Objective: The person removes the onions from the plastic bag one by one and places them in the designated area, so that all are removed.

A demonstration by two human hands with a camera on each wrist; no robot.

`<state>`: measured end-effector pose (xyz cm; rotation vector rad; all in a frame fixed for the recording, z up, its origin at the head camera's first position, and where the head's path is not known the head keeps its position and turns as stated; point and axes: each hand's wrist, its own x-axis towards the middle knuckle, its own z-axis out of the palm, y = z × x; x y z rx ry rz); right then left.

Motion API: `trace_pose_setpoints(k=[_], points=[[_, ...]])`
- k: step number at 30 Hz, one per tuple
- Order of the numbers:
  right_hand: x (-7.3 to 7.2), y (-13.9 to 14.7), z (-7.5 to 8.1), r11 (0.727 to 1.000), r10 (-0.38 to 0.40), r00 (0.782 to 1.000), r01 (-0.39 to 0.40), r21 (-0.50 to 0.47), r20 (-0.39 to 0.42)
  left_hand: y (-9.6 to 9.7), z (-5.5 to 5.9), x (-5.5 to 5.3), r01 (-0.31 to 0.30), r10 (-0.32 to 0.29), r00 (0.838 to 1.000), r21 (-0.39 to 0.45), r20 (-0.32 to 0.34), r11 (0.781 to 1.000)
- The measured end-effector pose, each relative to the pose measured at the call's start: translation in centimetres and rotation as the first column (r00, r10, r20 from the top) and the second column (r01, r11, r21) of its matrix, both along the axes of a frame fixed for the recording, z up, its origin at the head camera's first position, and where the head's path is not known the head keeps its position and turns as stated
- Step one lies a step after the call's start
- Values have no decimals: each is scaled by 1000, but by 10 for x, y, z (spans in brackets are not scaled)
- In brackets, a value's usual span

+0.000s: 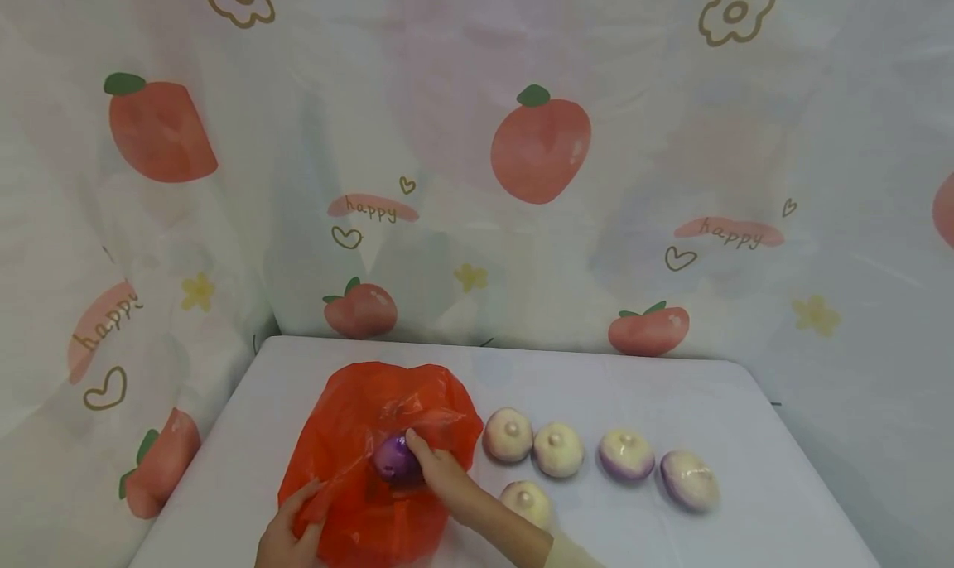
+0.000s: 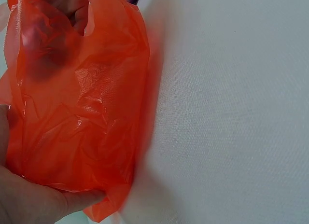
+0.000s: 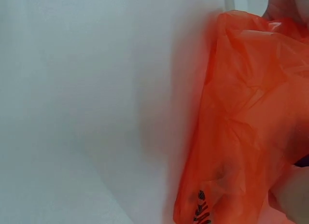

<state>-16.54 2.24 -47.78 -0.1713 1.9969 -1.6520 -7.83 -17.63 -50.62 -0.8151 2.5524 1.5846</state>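
In the head view a red plastic bag lies spread on the white table. My right hand holds a round, shiny purple turnip over the middle of the bag, thumb on its upper side. My left hand pinches the bag's near left edge. The left wrist view shows the left thumb pressed on the red film, and fingers of the right hand appear through a gap in the bag. In the right wrist view, part of the right hand shows beside a dark sliver of the turnip.
Several cream-and-purple turnips stand right of the bag: one pale turnip beside my right forearm, a pair behind it, and others farther right. A patterned cloth hangs behind the table and along its left side.
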Motion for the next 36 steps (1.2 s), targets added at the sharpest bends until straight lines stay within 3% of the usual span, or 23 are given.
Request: trace_pose_setpoints(k=[5,8,14,21,28,31,36], points=[[1,6,-2,993,47,992,-34,111,-121,1,-1,-2,-8,8,1000,-13,-7,1000],[2,11,-4,992,92,977,-73,107,-192,1,-2,-3,-9,9,1000,-13,-8,1000],[5,22,-9,986,152,954,-128,108,-260,-1,-1,-3,31,-31,999,-13,-9,999],[7,35,-9,978,172,925,-120,168,-339,-1,-2,-3,35,-37,999,-59,-33,998],[13,47,-8,978,160,911,-95,183,-380,-3,-7,-4,40,-44,998,-68,-54,997],[14,48,-6,980,167,896,-105,170,-412,-4,-8,-4,61,-70,993,-100,-94,993],[18,49,1,969,230,819,-141,204,-526,-3,-6,-5,75,-88,988,-107,-125,991]])
